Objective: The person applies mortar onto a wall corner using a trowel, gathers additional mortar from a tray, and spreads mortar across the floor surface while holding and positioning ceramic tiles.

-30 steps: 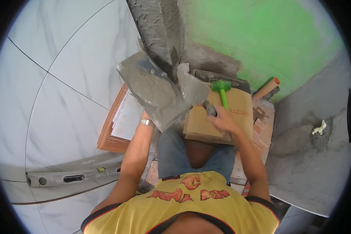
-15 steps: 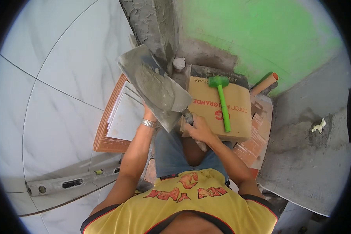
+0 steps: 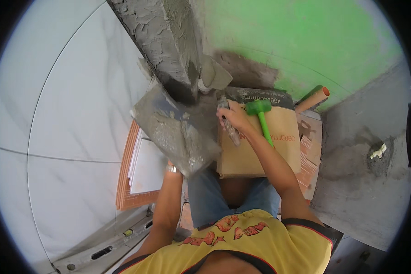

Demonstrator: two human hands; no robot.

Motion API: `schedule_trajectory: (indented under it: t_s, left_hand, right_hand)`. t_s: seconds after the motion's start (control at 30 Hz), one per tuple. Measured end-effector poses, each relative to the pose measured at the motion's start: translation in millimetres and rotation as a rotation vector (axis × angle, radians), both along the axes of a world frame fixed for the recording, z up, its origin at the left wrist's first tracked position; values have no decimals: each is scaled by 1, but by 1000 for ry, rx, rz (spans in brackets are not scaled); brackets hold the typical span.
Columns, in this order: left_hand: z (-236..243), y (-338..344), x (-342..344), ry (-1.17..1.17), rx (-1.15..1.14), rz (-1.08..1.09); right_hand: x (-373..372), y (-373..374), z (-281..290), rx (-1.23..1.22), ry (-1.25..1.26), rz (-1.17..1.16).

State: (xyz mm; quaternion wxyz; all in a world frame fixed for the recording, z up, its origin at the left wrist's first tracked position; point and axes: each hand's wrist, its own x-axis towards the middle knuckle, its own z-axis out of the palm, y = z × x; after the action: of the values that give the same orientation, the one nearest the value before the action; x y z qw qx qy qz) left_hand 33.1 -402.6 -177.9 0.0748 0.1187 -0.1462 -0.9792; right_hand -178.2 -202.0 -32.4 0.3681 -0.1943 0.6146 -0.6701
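In the head view, the only one here, my right hand [image 3: 233,115] is wrapped around the handle of the trowel [image 3: 217,75], fingers curled and closed on it. My left hand [image 3: 170,163] is nearly all hidden under the mortar board [image 3: 158,97]; only a sliver shows past the watch [image 3: 171,169], so I can't tell how far its fingers are open or how they grip, though the board seems to rest on it.

Half a second ago the trowel blade lay across the board; now it is off it and forward, by the foot of the rough plastered column [image 3: 182,41]. The mortar [image 3: 169,132] on the board shows a furrow down its middle. I take this to mean that the work has passed from gathering mortar to placing it in that corner, but I can't tell whether the blade touches the wall or how much it carries.

The trowel's long axis runs mostly away from me: the handle's butt points back toward me and slightly right, over the carton [image 3: 249,160], while the blade points forward and a little left. The board, tilted in the picture, has its long axis from upper left to lower right.
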Motion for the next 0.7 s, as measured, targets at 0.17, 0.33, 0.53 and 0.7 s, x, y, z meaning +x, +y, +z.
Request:
schedule_trajectory:
  t_s: [0.17, 0.33, 0.53, 0.7]
  left_hand:
    - [-15, 8, 38, -7, 117, 20]
    - [-22, 13, 52, -2, 162, 5]
    - [-24, 20, 56, 41, 190, -25]
    - [-21, 36, 38, 109, 216, -82]
  right_hand:
    - [-64, -72, -60, 251, 134, -155]
    - [-85, -108, -54, 560, 400, -171]
    - [-77, -120, 55, 537, 762, -126]
    - [-94, -133, 124, 713, 832, 19]
